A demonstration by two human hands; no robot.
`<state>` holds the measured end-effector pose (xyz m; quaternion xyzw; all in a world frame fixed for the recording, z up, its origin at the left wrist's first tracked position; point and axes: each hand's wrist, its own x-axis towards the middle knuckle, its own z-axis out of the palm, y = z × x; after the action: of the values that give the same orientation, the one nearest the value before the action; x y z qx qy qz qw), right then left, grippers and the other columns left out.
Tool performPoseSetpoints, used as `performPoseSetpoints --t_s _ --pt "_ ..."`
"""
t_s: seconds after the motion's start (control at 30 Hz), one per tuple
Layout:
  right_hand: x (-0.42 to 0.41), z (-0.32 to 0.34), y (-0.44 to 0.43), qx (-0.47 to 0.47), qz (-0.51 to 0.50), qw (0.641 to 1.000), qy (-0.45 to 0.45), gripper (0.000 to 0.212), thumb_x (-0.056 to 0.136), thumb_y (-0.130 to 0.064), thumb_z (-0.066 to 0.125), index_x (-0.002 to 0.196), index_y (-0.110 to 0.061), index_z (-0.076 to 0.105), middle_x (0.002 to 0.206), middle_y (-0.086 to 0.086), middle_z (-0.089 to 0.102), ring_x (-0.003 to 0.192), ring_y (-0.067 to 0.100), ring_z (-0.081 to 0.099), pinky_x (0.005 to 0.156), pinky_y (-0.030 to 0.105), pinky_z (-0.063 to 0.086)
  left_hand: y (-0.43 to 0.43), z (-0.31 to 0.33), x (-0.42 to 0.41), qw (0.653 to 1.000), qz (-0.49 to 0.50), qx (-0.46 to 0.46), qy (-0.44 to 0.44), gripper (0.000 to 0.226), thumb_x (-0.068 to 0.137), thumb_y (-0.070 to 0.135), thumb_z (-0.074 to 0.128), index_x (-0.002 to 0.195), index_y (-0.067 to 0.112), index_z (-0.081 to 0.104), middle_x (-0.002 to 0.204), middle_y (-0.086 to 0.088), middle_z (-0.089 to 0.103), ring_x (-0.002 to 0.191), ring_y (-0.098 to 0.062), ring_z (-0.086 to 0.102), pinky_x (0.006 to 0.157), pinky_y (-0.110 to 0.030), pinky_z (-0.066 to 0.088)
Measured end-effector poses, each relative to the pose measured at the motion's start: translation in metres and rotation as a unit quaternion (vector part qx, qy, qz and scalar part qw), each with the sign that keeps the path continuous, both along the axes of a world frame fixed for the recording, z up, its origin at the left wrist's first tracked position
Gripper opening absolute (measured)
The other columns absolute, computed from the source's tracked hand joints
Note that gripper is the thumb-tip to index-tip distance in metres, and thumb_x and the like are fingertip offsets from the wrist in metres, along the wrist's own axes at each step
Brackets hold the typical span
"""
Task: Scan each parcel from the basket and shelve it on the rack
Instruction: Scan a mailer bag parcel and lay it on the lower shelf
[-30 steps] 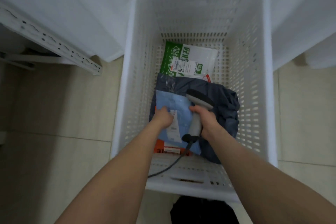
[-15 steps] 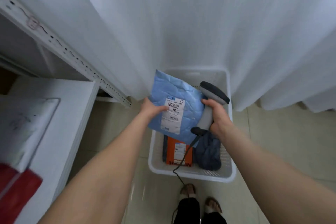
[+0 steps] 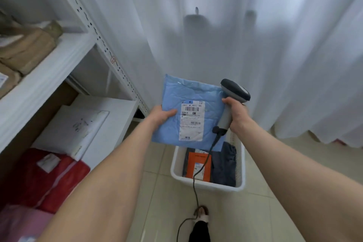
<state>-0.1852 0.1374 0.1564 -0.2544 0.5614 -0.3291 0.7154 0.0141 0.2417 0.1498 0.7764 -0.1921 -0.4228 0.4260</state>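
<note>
- Nearest me, the scanner's cable [image 3: 194, 182] trails down past a foot [image 3: 201, 212] on the tiled floor; I judge it could snag on a wide swing.
- The white basket [image 3: 208, 184] sits on the floor just beyond; an orange parcel [image 3: 197, 163] and a dark grey parcel [image 3: 225, 163] lie in it, not yet scanned as far as I can judge.
- Above the basket, my left hand [image 3: 161, 116] pinches the blue parcel [image 3: 188, 92] at its left edge, thumb on top; the parcel is held clear of the basket, tilted up toward me, its white label [image 3: 191, 122] face up.
- My right hand [image 3: 235, 116] is curled round the grip of the scanner [image 3: 234, 92], just beside the parcel's right edge; whether it touches the parcel I cannot tell.
- The parcel looks like a thin, soft plastic mailer; I judge it light, floppy and a little slick, so I would hold it at an edge, off the barcode, and support it underneath.
- To the left stands the rack [image 3: 45, 76]; red parcels [image 3: 49, 179] and a white parcel [image 3: 72, 129] lie low, brown parcels [image 3: 25, 51] higher.
- Farthest, a white curtain [image 3: 235, 35] hangs behind everything.
</note>
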Motion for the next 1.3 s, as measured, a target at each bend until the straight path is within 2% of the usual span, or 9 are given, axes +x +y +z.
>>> performPoseSetpoints --t_s 0.07,0.17,0.3,0.47,0.53,0.67,0.8,1.07,1.3 --pt "-0.009 0.018 0.014 -0.01 0.018 1.0 0.006 0.037 0.081 -0.007 0.068 0.118 -0.004 0.063 0.111 0.015 0.069 0.103 0.033 0.066 0.094 0.048 0.053 0.017 0.019 -0.009 1.0 0.004 -0.02 0.002 0.032 0.088 0.005 0.065 0.118 -0.005 0.06 0.117 -0.023 0.064 0.082 -0.023 0.065 0.071 -0.031 0.052" --pt "-0.016 0.042 0.03 -0.023 0.019 1.0 0.011 0.038 0.081 -0.006 0.067 0.119 -0.005 0.062 0.111 0.015 0.069 0.102 0.032 0.065 0.095 0.048 0.052 0.04 0.047 -0.016 0.997 -0.042 -0.035 0.052 0.035 0.082 0.001 0.069 0.116 -0.002 0.061 0.1 -0.012 0.072 0.073 -0.018 0.07 0.063 -0.028 0.057" --pt "-0.018 0.067 0.046 -0.03 0.021 0.999 0.012 0.04 0.081 -0.007 0.068 0.121 -0.005 0.061 0.112 0.014 0.068 0.104 0.031 0.064 0.096 0.048 0.051 0.065 0.078 -0.016 0.993 -0.106 0.008 0.059 0.045 0.075 -0.012 0.069 0.118 -0.003 0.061 0.117 -0.021 0.065 0.101 -0.033 0.065 0.093 -0.047 0.05" --pt "-0.009 0.089 0.065 -0.048 0.052 0.997 0.014 0.044 0.081 -0.007 0.068 0.124 -0.006 0.058 0.116 0.016 0.067 0.106 0.035 0.063 0.097 0.051 0.05 0.08 0.1 -0.011 0.999 -0.035 -0.008 -0.006 0.041 0.08 -0.01 0.066 0.12 -0.006 0.059 0.121 -0.022 0.063 0.107 -0.033 0.062 0.088 -0.038 0.05" --pt "-0.007 0.096 0.076 -0.067 0.071 0.995 0.023 0.04 0.082 -0.004 0.066 0.121 -0.005 0.059 0.108 0.016 0.066 0.097 0.033 0.064 0.091 0.048 0.053 0.086 0.104 -0.004 0.999 0.005 -0.019 -0.041 0.038 0.082 -0.008 0.066 0.12 -0.006 0.059 0.121 -0.021 0.063 0.109 -0.033 0.062 0.09 -0.038 0.05" --pt "-0.004 0.11 0.1 -0.104 0.144 0.984 -0.011 0.012 0.086 0.004 0.059 0.093 -0.006 0.06 0.084 0.013 0.065 0.066 0.022 0.064 0.062 0.032 0.05 0.094 0.112 0.011 0.991 0.037 0.003 -0.127 0.039 0.083 0.002 0.07 0.119 -0.005 0.061 0.121 -0.019 0.064 0.11 -0.031 0.062 0.099 -0.043 0.047" --pt "0.005 0.128 0.121 -0.142 0.216 0.966 -0.01 0.005 0.088 -0.002 0.061 0.092 -0.004 0.061 0.074 0.013 0.066 0.049 0.016 0.06 0.05 0.025 0.047 0.097 0.12 0.013 0.98 0.038 0.032 -0.191 0.038 0.085 0.011 0.069 0.12 -0.001 0.06 0.122 -0.016 0.063 0.111 -0.031 0.06 0.094 -0.033 0.048" --pt "0.022 0.153 0.14 -0.163 0.283 0.945 0.029 0.008 0.087 -0.009 0.065 0.082 -0.004 0.06 0.06 0.01 0.064 0.04 0.014 0.056 0.041 0.019 0.044 0.103 0.135 0.016 0.97 0.092 0.061 -0.216 0.037 0.083 0.016 0.071 0.116 0.006 0.059 0.12 -0.012 0.062 0.109 -0.031 0.059 0.079 -0.031 0.044" --pt "0.022 0.162 0.147 -0.176 0.299 0.936 0.062 0.007 0.085 -0.008 0.064 0.084 -0.004 0.058 0.06 0.009 0.06 0.043 0.014 0.054 0.044 0.021 0.043 0.105 0.14 0.022 0.967 0.097 0.08 -0.223 0.045 0.081 0.021 0.073 0.119 0.004 0.056 0.123 -0.013 0.06 0.112 -0.032 0.058 0.089 -0.035 0.047"
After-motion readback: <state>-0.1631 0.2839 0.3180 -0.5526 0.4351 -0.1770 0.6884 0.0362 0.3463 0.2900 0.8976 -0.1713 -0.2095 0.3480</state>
